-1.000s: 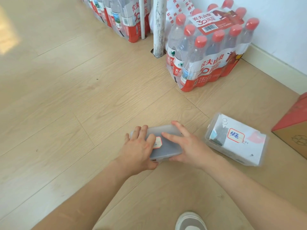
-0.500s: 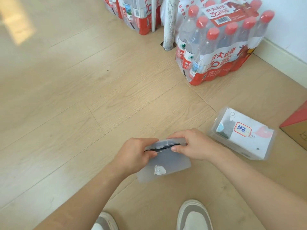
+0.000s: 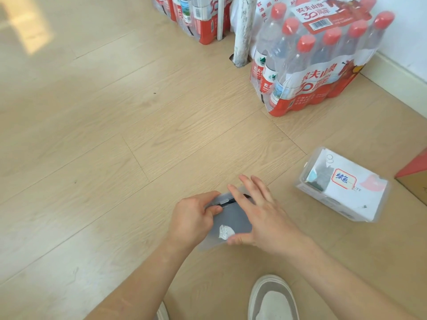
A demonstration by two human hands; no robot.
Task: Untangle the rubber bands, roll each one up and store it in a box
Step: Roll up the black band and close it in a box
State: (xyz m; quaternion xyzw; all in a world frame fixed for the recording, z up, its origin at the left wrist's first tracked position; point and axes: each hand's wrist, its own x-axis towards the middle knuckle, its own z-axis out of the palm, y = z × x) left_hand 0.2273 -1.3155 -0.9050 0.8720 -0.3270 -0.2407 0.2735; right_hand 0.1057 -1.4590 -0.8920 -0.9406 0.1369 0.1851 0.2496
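The left hand grips the box; the right hand rests straight fingers on it. Seemingly unlatching: next, pry it open.

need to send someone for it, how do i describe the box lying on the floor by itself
Find the shrink-wrapped pack of red-capped water bottles by the wall. Nearer the person than that pack, on the floor, lies a clear box. Unlike the frosted box being held, it bears a red-bordered label with blue handwriting.
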